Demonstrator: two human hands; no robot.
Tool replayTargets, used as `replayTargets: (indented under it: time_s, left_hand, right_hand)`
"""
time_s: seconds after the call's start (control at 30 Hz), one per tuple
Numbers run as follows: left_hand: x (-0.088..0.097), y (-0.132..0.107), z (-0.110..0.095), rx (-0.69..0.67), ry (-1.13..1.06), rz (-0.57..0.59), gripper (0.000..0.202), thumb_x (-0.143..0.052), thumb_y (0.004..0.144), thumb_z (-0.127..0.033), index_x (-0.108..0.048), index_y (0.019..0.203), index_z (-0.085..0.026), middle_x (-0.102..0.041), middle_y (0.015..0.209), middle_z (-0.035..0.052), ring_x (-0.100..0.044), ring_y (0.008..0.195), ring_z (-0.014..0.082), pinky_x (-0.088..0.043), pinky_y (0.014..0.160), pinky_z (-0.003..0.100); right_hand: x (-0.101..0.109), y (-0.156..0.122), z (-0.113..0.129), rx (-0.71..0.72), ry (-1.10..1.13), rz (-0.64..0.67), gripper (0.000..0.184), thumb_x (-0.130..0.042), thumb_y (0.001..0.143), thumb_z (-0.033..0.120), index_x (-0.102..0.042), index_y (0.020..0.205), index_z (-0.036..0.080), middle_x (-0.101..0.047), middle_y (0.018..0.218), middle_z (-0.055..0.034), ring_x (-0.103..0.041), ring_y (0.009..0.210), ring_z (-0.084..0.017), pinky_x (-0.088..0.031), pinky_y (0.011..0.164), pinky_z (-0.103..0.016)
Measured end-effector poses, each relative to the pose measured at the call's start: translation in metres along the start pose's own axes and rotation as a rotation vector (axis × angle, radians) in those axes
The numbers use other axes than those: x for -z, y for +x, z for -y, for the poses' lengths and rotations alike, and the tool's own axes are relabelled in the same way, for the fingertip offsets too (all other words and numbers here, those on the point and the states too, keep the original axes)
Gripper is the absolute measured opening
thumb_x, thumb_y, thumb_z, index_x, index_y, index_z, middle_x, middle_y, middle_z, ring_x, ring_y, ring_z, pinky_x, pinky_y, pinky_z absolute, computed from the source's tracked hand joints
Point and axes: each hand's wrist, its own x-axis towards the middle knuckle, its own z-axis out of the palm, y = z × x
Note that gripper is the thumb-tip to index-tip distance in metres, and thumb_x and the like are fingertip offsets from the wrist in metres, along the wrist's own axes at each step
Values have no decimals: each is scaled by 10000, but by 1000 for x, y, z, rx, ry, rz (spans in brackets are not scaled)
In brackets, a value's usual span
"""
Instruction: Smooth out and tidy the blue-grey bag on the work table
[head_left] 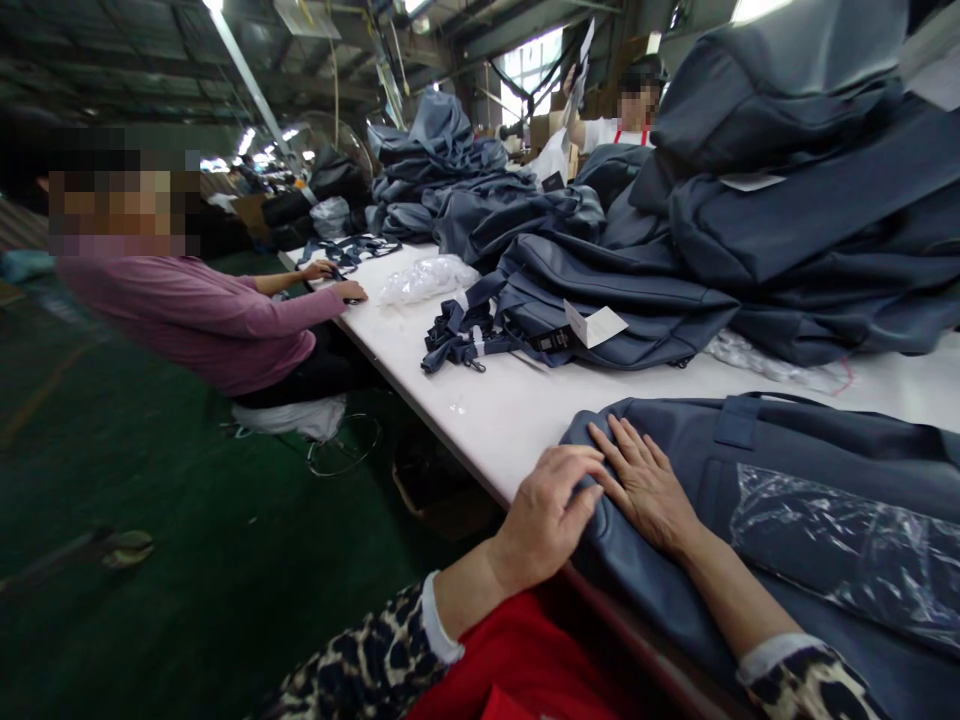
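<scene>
A dark blue bag (675,440) with a carry handle lies at the table's near edge, its end towards me. A clear plastic film (847,545) covers a dark panel on its side. My right hand (649,480) rests flat on the bag near this end, fingers spread. Beside it, my left hand (551,510) is closed at the bag's end, thumb and fingers bent in against the material. The exact spot between those fingertips is hard to see. Both hands are close together, left fingertips by the right thumb.
Bundled blue straps (469,330) with metal clips lie on the white table (510,420). Behind them are a blue bag with a paper tag (596,325), a clear plastic bundle (427,278) and large heaps of bags (810,200). A seated person (217,310) works at the left edge; another stands behind.
</scene>
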Motion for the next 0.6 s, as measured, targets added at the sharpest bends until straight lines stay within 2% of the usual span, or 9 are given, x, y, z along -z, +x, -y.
replayTargets:
  time_s: [0.03, 0.1, 0.2, 0.27, 0.33, 0.43, 0.53, 0.6]
  left_hand:
    - [-9, 5, -9, -77, 24, 79, 285, -499, 989, -190, -564, 1267, -189, -567, 1393, 104, -480, 1340, 217, -376, 1153, 386]
    - [-27, 11, -15, -189, 128, 258, 556, -567, 975, -279, -383, 1488, -170, -391, 1575, 136, -319, 1481, 259, -277, 1222, 440]
    - [-46, 6, -2, -210, 308, 461, 919, -669, 896, -502, -160, 1597, -198, -229, 1650, 151, -176, 1532, 339, -168, 1235, 551]
    - [-49, 0, 13, -217, 382, 525, 975, -641, 887, -583, -95, 1609, -220, -194, 1659, 142, -158, 1535, 345, -144, 1232, 569]
    - [-47, -4, 25, -250, 440, 549, 965, -589, 902, -624, -79, 1610, -212, -203, 1655, 147, -160, 1534, 343, -145, 1232, 569]
    - [-40, -6, 31, -317, 517, 583, 878, -529, 918, -662, -183, 1600, -230, -276, 1635, 136, -185, 1527, 350, -162, 1225, 582]
    - [-36, -5, 32, -367, 576, 609, 799, -472, 937, -681, -265, 1580, -255, -291, 1632, 117, -209, 1520, 348, -186, 1218, 576]
    - [-35, -3, 34, -392, 601, 613, 785, -446, 941, -694, -277, 1577, -266, -283, 1636, 108, -222, 1518, 342, -201, 1215, 560]
  right_hand:
    - [0, -1, 0, -2, 7, 18, 566, -324, 1044, 399, -238, 1591, 283, -188, 1657, -98, -191, 1516, -279, -245, 1202, -536]
    - [2, -1, 2, -6, 8, 62, 571, -335, 1028, 316, -255, 1589, 247, -152, 1659, -118, -166, 1520, -293, -239, 1200, -544]
    - [9, 0, 4, 8, -29, 111, 606, -396, 1009, 329, -250, 1589, 234, -152, 1657, -126, -163, 1521, -281, -252, 1203, -507]
    - [17, 0, -2, 31, -53, 138, 625, -434, 1007, 365, -228, 1592, 288, -184, 1658, -72, -186, 1518, -244, -259, 1208, -454]
    - [32, -8, -18, 22, -75, 158, 620, -466, 1002, 419, -252, 1579, 337, -229, 1649, -21, -210, 1512, -240, -246, 1214, -464]
    - [68, -47, -64, -94, -135, 160, 594, -481, 984, 524, -364, 1536, 341, -303, 1623, -14, -231, 1505, -278, -188, 1219, -537]
    - [112, -112, -119, -286, -221, 137, 584, -375, 1002, 551, -378, 1533, 309, -289, 1628, -36, -189, 1515, -290, -125, 1213, -579]
    - [135, -154, -147, -422, -270, 125, 621, -294, 1001, 572, -396, 1529, 260, -304, 1620, -79, -215, 1506, -314, -156, 1195, -600]
